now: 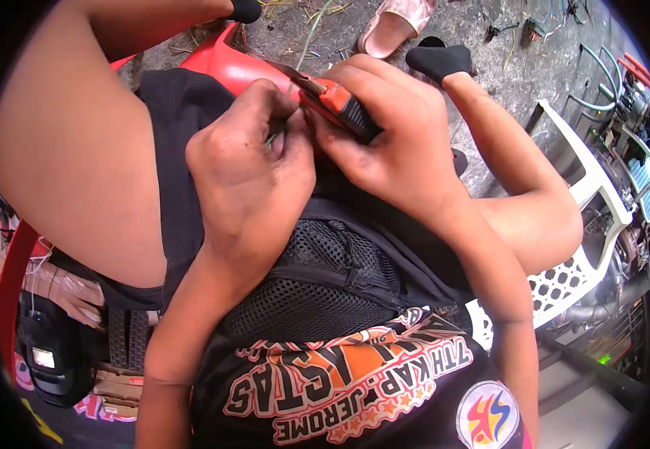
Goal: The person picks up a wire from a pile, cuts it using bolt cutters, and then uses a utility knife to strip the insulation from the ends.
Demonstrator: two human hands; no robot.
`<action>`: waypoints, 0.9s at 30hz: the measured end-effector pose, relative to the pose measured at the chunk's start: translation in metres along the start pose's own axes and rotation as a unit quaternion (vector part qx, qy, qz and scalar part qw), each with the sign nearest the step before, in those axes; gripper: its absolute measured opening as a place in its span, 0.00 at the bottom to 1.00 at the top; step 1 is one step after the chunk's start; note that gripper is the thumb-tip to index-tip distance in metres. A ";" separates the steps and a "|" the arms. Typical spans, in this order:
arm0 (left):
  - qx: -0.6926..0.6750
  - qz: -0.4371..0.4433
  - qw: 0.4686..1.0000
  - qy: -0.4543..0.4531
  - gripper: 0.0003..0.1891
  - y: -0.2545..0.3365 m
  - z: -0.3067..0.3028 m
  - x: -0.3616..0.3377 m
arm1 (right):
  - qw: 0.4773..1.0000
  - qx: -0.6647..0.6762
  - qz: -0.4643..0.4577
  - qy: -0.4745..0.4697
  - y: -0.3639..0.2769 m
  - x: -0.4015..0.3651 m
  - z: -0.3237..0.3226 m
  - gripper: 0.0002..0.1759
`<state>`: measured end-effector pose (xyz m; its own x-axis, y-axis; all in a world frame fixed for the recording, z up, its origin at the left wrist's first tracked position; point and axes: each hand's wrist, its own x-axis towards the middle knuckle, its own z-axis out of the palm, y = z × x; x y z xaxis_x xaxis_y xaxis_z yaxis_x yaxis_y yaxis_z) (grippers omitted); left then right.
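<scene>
An orange and black utility knife [338, 105] is held in my right hand [400, 127], its blade pointing up and left over the fingers of my left hand. My left hand [250, 157] is closed, thumb and fingers pinched on a thin green strand [289, 91]. The two hands are close together above my lap. Behind them lies a glossy red plastic piece [239, 67]. A black mesh bag [317, 277] rests on my lap below the hands.
A white plastic chair [602, 194] stands at the right, with metal parts and hoses beyond it. A pink slipper [394, 28] lies on the dark floor [287, 37]. At the lower left are a black welding-type mask [52, 359] and cardboard [119, 389].
</scene>
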<state>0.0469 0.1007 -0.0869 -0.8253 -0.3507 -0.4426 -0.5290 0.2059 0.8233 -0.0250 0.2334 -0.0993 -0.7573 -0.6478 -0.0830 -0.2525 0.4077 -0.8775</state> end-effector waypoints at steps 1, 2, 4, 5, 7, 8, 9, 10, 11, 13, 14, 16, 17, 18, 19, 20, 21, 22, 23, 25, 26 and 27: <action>-0.001 -0.001 1.000 0.008 0.03 0.000 0.000 0.000 | 1.000 -0.009 0.025 -0.004 -0.003 0.000 0.002 0.15; 0.007 0.022 1.000 0.008 0.03 0.000 0.001 0.001 | 1.000 -0.008 0.020 -0.009 -0.001 0.001 0.003 0.15; 0.015 0.044 0.999 0.011 0.03 0.000 -0.002 0.001 | 0.999 -0.044 -0.007 0.001 0.000 0.003 0.003 0.14; 0.024 0.040 0.999 0.000 0.03 0.000 -0.003 0.001 | 0.999 -0.039 0.025 -0.021 -0.003 0.004 0.000 0.15; 0.036 0.019 0.999 -0.014 0.04 0.004 -0.004 0.001 | 0.998 -0.046 0.026 -0.029 -0.004 0.005 0.000 0.15; 0.033 0.018 0.999 -0.008 0.04 0.004 -0.004 0.001 | 0.998 -0.051 0.030 -0.033 -0.004 0.006 0.000 0.15; 0.033 0.034 0.999 -0.011 0.04 0.004 -0.004 0.001 | 0.998 -0.053 0.025 -0.038 -0.005 0.007 0.000 0.15; 0.035 0.050 0.998 -0.015 0.05 0.003 -0.005 0.001 | 0.996 -0.072 0.027 -0.042 -0.008 0.007 0.000 0.16; 0.033 0.049 0.998 -0.009 0.05 0.002 -0.006 0.001 | 0.994 -0.091 0.028 -0.046 -0.009 0.008 0.001 0.16; 0.050 0.060 0.997 -0.020 0.11 0.000 -0.007 0.001 | 0.993 -0.099 0.006 -0.057 -0.007 0.009 0.000 0.16; 0.050 0.059 0.997 -0.017 0.11 0.000 -0.007 0.002 | 0.992 -0.107 -0.013 -0.062 -0.006 0.010 0.000 0.16; 0.030 0.059 0.998 -0.023 0.08 0.000 -0.006 0.002 | 0.991 -0.110 -0.015 -0.069 -0.006 0.010 0.000 0.17; 0.029 0.057 0.998 -0.022 0.08 0.000 -0.007 0.002 | 0.991 -0.114 -0.015 -0.071 -0.007 0.010 0.000 0.18; 0.028 0.062 0.997 -0.024 0.08 -0.001 -0.008 0.002 | 0.991 -0.114 -0.015 -0.072 -0.008 0.010 0.000 0.18; 0.026 0.067 0.997 -0.026 0.09 -0.001 -0.009 0.002 | 0.987 -0.133 -0.001 -0.087 -0.010 0.010 0.000 0.19; 0.026 0.066 0.997 -0.026 0.09 -0.001 -0.009 0.002 | 0.983 -0.152 0.014 -0.102 -0.011 0.010 0.000 0.21; 0.026 0.062 0.998 -0.021 0.09 -0.001 -0.009 0.002 | 0.983 -0.152 0.015 -0.102 -0.011 0.010 0.001 0.21; 0.026 0.059 0.998 -0.017 0.09 -0.001 -0.009 0.002 | 0.983 -0.151 0.011 -0.104 -0.009 0.010 0.003 0.20; 0.025 0.059 0.998 -0.017 0.09 -0.001 -0.010 0.002 | 0.983 -0.150 0.008 -0.106 -0.008 0.010 0.004 0.19; 0.026 0.026 0.999 -0.026 0.10 0.001 -0.011 0.002 | 0.984 -0.150 0.003 -0.095 -0.008 0.009 0.005 0.19; 0.026 0.025 0.999 -0.026 0.10 0.004 -0.011 0.002 | 0.985 -0.150 -0.004 -0.083 -0.007 0.009 0.005 0.18; 0.012 0.021 0.999 -0.022 0.10 0.008 -0.011 0.002 | 0.985 -0.150 -0.003 -0.084 -0.005 0.009 0.006 0.18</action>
<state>0.0432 0.0910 -0.0776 -0.8545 -0.3003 -0.4239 -0.4980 0.2408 0.8331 -0.0269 0.2221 -0.0982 -0.6513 -0.7379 -0.1769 -0.4420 0.5584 -0.7020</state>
